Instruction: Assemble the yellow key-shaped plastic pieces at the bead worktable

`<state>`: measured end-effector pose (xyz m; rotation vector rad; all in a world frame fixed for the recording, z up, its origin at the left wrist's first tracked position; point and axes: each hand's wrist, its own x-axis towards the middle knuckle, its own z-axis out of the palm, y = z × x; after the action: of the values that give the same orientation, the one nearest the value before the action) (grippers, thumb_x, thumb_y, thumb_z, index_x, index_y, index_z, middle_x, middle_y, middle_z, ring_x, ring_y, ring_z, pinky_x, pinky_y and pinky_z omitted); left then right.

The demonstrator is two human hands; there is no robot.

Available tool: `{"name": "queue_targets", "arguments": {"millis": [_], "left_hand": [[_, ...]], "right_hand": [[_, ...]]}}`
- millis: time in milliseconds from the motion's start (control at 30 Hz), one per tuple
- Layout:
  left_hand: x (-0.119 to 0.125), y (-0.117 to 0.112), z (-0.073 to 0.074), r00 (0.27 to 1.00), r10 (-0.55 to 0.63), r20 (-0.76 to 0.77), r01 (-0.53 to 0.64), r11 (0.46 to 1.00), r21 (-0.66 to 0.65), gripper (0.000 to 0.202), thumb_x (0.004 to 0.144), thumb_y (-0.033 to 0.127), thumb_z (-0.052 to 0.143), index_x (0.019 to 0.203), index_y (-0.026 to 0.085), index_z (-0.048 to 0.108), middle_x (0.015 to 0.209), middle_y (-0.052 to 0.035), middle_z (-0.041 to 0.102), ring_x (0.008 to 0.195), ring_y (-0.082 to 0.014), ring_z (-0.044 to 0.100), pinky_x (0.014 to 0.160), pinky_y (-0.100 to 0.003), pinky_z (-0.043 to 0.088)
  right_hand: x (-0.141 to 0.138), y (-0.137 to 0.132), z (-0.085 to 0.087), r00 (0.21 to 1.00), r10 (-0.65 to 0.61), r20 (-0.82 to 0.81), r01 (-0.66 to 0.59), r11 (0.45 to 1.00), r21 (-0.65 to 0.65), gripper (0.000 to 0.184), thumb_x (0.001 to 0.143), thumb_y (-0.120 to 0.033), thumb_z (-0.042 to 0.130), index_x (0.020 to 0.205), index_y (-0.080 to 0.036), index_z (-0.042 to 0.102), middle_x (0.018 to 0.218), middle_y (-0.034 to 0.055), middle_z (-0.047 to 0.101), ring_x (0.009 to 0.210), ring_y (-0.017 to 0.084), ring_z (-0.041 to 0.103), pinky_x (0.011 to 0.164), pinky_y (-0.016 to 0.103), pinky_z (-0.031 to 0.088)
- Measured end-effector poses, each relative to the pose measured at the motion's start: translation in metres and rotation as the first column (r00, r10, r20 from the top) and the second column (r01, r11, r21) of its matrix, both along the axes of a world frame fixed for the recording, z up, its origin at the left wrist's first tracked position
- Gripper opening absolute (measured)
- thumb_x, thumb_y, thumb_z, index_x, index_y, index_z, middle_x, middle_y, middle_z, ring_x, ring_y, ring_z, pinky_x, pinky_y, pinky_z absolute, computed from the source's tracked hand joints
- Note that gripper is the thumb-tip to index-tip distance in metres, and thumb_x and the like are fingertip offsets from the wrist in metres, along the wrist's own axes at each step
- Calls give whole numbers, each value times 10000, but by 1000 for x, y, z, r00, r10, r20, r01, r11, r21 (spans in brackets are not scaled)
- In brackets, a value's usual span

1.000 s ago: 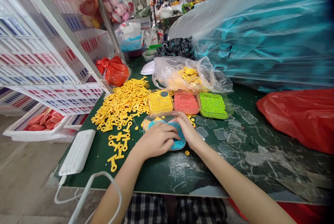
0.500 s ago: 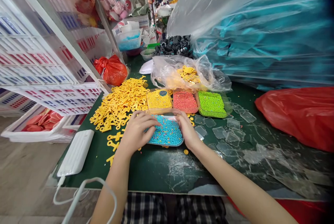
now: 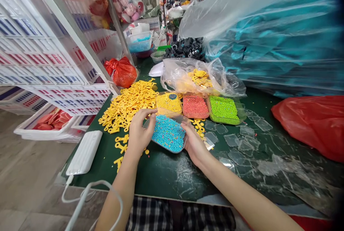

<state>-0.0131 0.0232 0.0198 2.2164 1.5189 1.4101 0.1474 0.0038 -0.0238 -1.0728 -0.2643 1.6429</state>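
Two hands on the blue tray (image 3: 168, 134)

The left hand (image 3: 139, 132) clasps its left edge and the right hand (image 3: 195, 145) its right. Just beyond the grip sit the yellow tray (image 3: 168, 102), red tray (image 3: 195, 106) and green tray (image 3: 224, 109). Yellow parts (image 3: 129, 103) lie to its left, clear lids (image 3: 233, 139) to its right.

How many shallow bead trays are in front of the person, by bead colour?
Shallow clear plastic tray of blue beads, held between left hand and right hand: 1
Tray of yellow beads: 1
Tray of red beads: 1
Tray of green beads: 1
Total: 4

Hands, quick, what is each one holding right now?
Left hand: closed on the left edge of the tray of blue beads.
Right hand: gripping the same tray's right edge.
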Motion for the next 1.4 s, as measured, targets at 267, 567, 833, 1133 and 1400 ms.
{"name": "queue_targets", "arguments": {"millis": [267,567,833,1133,1400], "left_hand": [[-3,-1,2,995,77,65,-78,997,21,166,933,279,503,956,204,649,931,-46,690,869,-179,610,795,-348,487],[-2,1,-3,986,65,153,-39,986,-165,247,932,371,501,1048,215,652,1072,-69,700,943,-198,632,821,-366,492],[-10,0,3,946,125,301,-88,987,-134,269,955,386,470,964,212,675,1012,-46,724,985,-190,650,860,-343,514],[-11,0,2,949,92,302,-43,985,-167,275,945,394,492,910,204,689,932,-38,722,925,-180,659,827,-316,520],[-8,-4,6,997,22,76,-9,985,-171,281,952,366,483,886,211,708,811,-32,737,810,-181,673,767,-337,505]], "right_hand": [[-6,-3,-3,994,-90,-62,100,981,168,305,656,-328,668,949,-278,600,1030,-32,717,1099,226,615,872,361,510],[0,-3,-2,994,-69,89,62,995,74,307,663,-351,635,957,-266,610,975,-22,722,1052,238,622,893,384,493],[12,5,-9,987,-1,163,-11,997,74,243,653,-368,641,872,-264,657,919,-16,723,1010,250,627,874,371,486],[7,3,-12,985,22,169,-25,1000,13,205,666,-367,634,835,-251,621,825,-27,688,949,237,609,838,344,462],[4,2,-16,984,34,177,-37,999,12,189,668,-381,633,806,-258,593,805,-39,661,885,219,589,801,328,443]]}}
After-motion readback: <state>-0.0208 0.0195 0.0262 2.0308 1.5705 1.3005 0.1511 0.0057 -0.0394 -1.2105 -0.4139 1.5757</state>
